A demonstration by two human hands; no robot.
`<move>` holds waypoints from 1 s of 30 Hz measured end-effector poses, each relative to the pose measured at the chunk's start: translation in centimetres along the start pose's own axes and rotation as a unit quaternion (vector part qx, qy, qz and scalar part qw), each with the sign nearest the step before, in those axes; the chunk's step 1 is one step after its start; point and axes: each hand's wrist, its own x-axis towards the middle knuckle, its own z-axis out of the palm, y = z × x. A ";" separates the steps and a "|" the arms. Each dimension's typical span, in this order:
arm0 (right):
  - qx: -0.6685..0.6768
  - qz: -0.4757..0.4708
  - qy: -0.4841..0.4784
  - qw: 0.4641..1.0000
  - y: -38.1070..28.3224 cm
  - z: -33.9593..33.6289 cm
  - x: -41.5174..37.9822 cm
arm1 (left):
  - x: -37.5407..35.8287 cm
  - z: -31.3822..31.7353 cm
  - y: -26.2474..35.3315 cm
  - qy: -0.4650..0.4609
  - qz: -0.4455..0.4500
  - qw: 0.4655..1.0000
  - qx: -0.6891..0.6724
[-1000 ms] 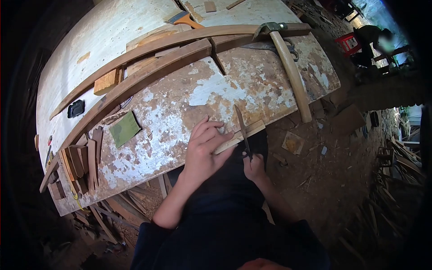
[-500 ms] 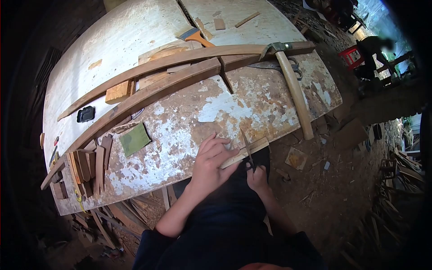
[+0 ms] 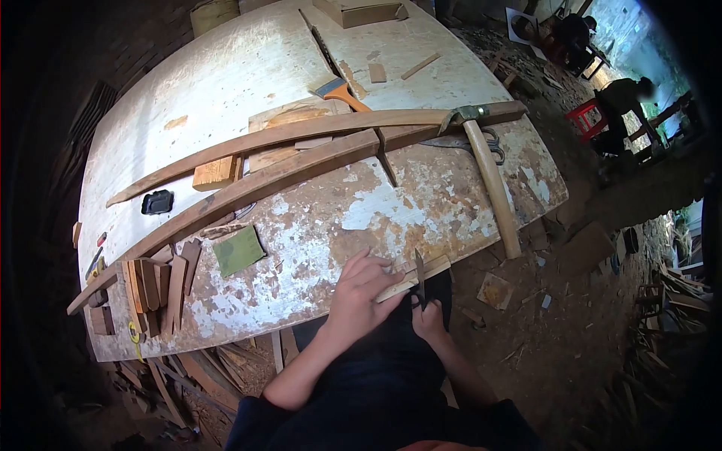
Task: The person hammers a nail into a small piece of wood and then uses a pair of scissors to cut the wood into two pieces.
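Observation:
My left hand (image 3: 365, 289) presses a pale wood strip (image 3: 435, 265) onto the table's near edge, fingers bent over its left part. My right hand (image 3: 429, 319), below the edge, is closed around the dark handle of a small handsaw (image 3: 420, 275). Its narrow, tapered blade points away from me and crosses the strip just right of my left fingertips. Beyond my hands, a hammer (image 3: 491, 188) rests with its head on a long curved wood piece (image 3: 293, 135). Scissors (image 3: 492, 146) lie partly under its handle.
The worn table (image 3: 301, 255) also holds a paintbrush (image 3: 342, 93), a green cloth-like square (image 3: 239, 251), a black tray (image 3: 157, 202) and several wood blocks (image 3: 143, 289). Another person (image 3: 623, 105) sits far right near a red chair (image 3: 584, 119). Scrap wood covers the floor.
The view has tilted, so the table and its things sit lower in the frame. The blade stands more upright and slightly further right across the strip; both hands keep their grip.

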 end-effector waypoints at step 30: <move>-0.051 0.083 -0.103 0.990 3.1 -0.8 -2.0 | -0.5 0.0 -0.3 0.016 -0.006 1.000 -0.015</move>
